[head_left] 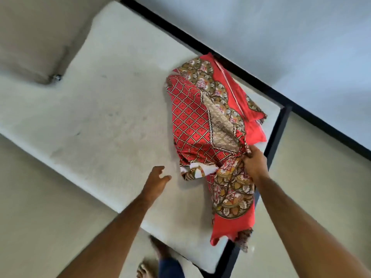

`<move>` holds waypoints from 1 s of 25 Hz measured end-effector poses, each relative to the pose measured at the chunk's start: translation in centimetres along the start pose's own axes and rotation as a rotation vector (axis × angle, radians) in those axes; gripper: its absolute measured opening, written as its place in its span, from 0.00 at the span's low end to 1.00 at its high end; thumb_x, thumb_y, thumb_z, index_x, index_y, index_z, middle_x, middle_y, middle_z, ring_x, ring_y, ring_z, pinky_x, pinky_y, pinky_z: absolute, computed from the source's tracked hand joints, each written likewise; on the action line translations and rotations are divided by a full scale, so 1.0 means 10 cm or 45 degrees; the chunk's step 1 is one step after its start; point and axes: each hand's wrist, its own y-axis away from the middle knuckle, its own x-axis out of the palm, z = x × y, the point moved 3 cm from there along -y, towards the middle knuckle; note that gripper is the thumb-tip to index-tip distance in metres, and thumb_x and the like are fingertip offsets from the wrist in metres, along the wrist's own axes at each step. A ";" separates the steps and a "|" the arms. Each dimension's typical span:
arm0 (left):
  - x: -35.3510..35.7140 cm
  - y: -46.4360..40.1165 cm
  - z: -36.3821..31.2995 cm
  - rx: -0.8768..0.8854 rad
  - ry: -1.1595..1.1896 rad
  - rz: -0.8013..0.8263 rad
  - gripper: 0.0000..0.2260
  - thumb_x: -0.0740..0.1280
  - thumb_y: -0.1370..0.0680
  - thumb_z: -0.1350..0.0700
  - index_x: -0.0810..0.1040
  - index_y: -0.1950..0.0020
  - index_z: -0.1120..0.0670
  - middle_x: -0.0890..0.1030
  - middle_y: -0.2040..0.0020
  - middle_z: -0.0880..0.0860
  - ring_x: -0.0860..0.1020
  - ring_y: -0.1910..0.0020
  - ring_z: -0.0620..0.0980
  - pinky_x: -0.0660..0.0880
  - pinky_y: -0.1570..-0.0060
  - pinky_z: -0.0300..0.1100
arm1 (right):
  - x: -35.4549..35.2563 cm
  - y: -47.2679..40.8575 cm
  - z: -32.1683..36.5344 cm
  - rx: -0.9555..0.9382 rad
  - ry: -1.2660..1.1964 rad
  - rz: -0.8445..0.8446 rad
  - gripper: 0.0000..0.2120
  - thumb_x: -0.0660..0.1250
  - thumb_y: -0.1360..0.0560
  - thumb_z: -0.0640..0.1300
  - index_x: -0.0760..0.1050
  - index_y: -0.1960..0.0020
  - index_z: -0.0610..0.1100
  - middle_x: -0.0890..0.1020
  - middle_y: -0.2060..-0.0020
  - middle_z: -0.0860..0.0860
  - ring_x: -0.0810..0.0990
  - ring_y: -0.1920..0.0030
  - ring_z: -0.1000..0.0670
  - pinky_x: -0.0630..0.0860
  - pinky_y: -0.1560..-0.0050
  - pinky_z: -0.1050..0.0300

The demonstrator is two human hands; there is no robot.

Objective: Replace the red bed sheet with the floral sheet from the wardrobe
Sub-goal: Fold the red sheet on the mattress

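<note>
Nearest, the left hand (155,180) hovers with fingers spread, holding nothing, over the bare mattress (90,117), while the right hand (254,161) grips a bunch of the red sheet (202,121). The sheet lies heaped at the bed's far corner, one end trailing off the near edge (stripping looks nearly finished). Next, I judge, both hands must gather the heap and lift it clear.

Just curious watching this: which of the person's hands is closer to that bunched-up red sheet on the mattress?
Right. The right hand grips the red sheet at its near edge. The left hand hovers open over the bare mattress, beside the sheet, not touching it.
</note>
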 end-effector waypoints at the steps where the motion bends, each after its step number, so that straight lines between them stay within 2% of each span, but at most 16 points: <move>1: 0.02 -0.04 -0.02 -0.022 0.025 0.036 0.23 0.69 0.21 0.60 0.68 0.27 0.58 0.71 0.30 0.59 0.73 0.33 0.56 0.71 0.42 0.45 | -0.02 -0.03 -0.05 -0.060 0.144 -0.018 0.27 0.63 0.26 0.31 0.70 0.30 0.47 0.81 0.40 0.43 0.81 0.46 0.43 0.81 0.44 0.41; 2: 0.07 -0.09 -0.08 -0.030 0.053 0.070 0.25 0.69 0.20 0.59 0.66 0.25 0.57 0.69 0.28 0.58 0.71 0.31 0.55 0.69 0.40 0.43 | 0.00 -0.04 -0.07 -0.203 0.396 -0.058 0.32 0.63 0.28 0.29 0.66 0.27 0.48 0.77 0.36 0.42 0.79 0.43 0.41 0.79 0.42 0.39; 4: 0.16 -0.25 -0.28 0.011 0.047 0.105 0.27 0.69 0.20 0.53 0.64 0.23 0.55 0.69 0.26 0.56 0.69 0.28 0.54 0.68 0.34 0.45 | 0.20 0.01 -0.08 -0.672 0.963 -0.137 0.43 0.63 0.32 0.28 0.59 0.21 0.49 0.68 0.29 0.42 0.71 0.36 0.40 0.75 0.38 0.38; 6: 0.26 -0.45 -0.43 0.105 0.006 0.124 0.28 0.72 0.23 0.44 0.71 0.27 0.54 0.76 0.30 0.53 0.74 0.31 0.53 0.73 0.35 0.47 | 0.45 0.06 -0.09 -0.996 1.217 0.062 0.42 0.70 0.33 0.33 0.62 0.22 0.52 0.68 0.27 0.45 0.69 0.32 0.41 0.70 0.34 0.39; 7: 0.33 -0.55 -0.47 0.107 -0.005 0.148 0.28 0.72 0.26 0.40 0.76 0.31 0.52 0.80 0.35 0.51 0.78 0.35 0.51 0.75 0.39 0.44 | 0.58 0.03 -0.15 -0.981 1.229 0.221 0.37 0.72 0.31 0.39 0.65 0.24 0.53 0.68 0.27 0.47 0.69 0.31 0.43 0.67 0.31 0.40; 9: 0.55 -0.57 -0.53 0.036 0.029 0.264 0.19 0.73 0.25 0.41 0.80 0.37 0.47 0.84 0.43 0.45 0.82 0.42 0.45 0.77 0.44 0.37 | 0.73 0.00 -0.32 -0.681 1.111 0.499 0.27 0.68 0.24 0.45 0.68 0.26 0.52 0.65 0.24 0.49 0.65 0.27 0.45 0.58 0.25 0.43; 10: 0.67 -0.52 -0.55 0.040 0.027 0.315 0.14 0.74 0.24 0.46 0.80 0.40 0.45 0.85 0.44 0.42 0.82 0.44 0.42 0.77 0.46 0.34 | 0.77 -0.01 -0.40 -0.542 0.985 0.532 0.25 0.65 0.22 0.44 0.68 0.26 0.50 0.64 0.24 0.49 0.64 0.25 0.45 0.54 0.23 0.44; 12: 0.93 -0.40 -0.56 0.073 -0.055 0.405 0.13 0.76 0.26 0.55 0.80 0.44 0.43 0.84 0.46 0.41 0.82 0.49 0.40 0.78 0.46 0.35 | 0.81 -0.05 -0.43 -0.458 0.740 0.465 0.24 0.61 0.21 0.41 0.68 0.25 0.48 0.65 0.24 0.48 0.63 0.24 0.43 0.49 0.22 0.45; 13: 1.04 -0.34 -0.55 0.072 -0.111 0.385 0.15 0.76 0.26 0.58 0.81 0.43 0.45 0.84 0.45 0.44 0.82 0.49 0.43 0.79 0.45 0.40 | 0.82 -0.04 -0.44 -0.464 0.661 0.434 0.24 0.61 0.21 0.42 0.68 0.25 0.47 0.66 0.25 0.48 0.64 0.24 0.43 0.49 0.22 0.45; 15: 1.08 -0.29 -0.58 0.102 -0.183 0.283 0.16 0.74 0.24 0.60 0.80 0.37 0.51 0.83 0.41 0.51 0.82 0.44 0.53 0.78 0.40 0.50 | 0.81 0.06 -0.46 -0.482 0.622 0.346 0.24 0.63 0.22 0.47 0.68 0.26 0.48 0.67 0.25 0.48 0.65 0.25 0.43 0.52 0.23 0.43; 16: 1.02 -0.28 -0.66 0.129 -0.159 0.253 0.16 0.73 0.23 0.59 0.79 0.36 0.51 0.82 0.40 0.51 0.81 0.41 0.54 0.76 0.37 0.50 | 0.79 0.14 -0.49 -0.435 0.586 0.278 0.27 0.65 0.23 0.51 0.66 0.25 0.49 0.65 0.25 0.48 0.63 0.25 0.43 0.54 0.24 0.41; 19: 0.77 -0.21 -1.03 0.159 0.059 0.224 0.16 0.72 0.23 0.58 0.77 0.36 0.52 0.80 0.37 0.51 0.79 0.38 0.52 0.74 0.35 0.46 | 0.59 0.61 -0.57 0.021 0.391 0.006 0.43 0.70 0.30 0.65 0.58 0.22 0.51 0.57 0.22 0.50 0.55 0.23 0.45 0.53 0.25 0.39; 21: 0.56 -0.10 -1.28 0.143 0.099 0.176 0.14 0.70 0.21 0.61 0.77 0.35 0.56 0.80 0.39 0.51 0.80 0.40 0.52 0.77 0.41 0.41 | 0.53 1.01 -0.73 0.497 0.184 -0.121 0.54 0.74 0.35 0.68 0.52 0.20 0.50 0.55 0.21 0.48 0.53 0.22 0.43 0.51 0.24 0.38; 22: 0.44 -0.02 -1.39 0.139 0.118 0.162 0.14 0.68 0.20 0.61 0.77 0.35 0.56 0.81 0.41 0.50 0.81 0.43 0.50 0.79 0.47 0.37 | 0.56 1.20 -0.86 0.730 0.073 -0.150 0.57 0.76 0.38 0.69 0.51 0.20 0.50 0.56 0.22 0.46 0.56 0.22 0.40 0.53 0.25 0.37; 24: 0.21 0.10 -1.52 0.115 0.151 0.224 0.11 0.67 0.20 0.60 0.78 0.38 0.54 0.85 0.48 0.45 0.84 0.50 0.45 0.81 0.57 0.36 | 0.65 1.50 -1.04 0.976 -0.081 -0.117 0.54 0.74 0.41 0.71 0.58 0.23 0.51 0.67 0.27 0.42 0.67 0.28 0.36 0.63 0.30 0.34; 25: 0.09 0.13 -1.53 0.082 0.136 0.285 0.10 0.68 0.20 0.59 0.79 0.39 0.52 0.86 0.50 0.44 0.85 0.52 0.45 0.82 0.60 0.39 | 0.71 1.58 -1.06 0.946 -0.113 -0.044 0.46 0.70 0.39 0.69 0.65 0.26 0.52 0.74 0.31 0.42 0.72 0.33 0.35 0.69 0.34 0.36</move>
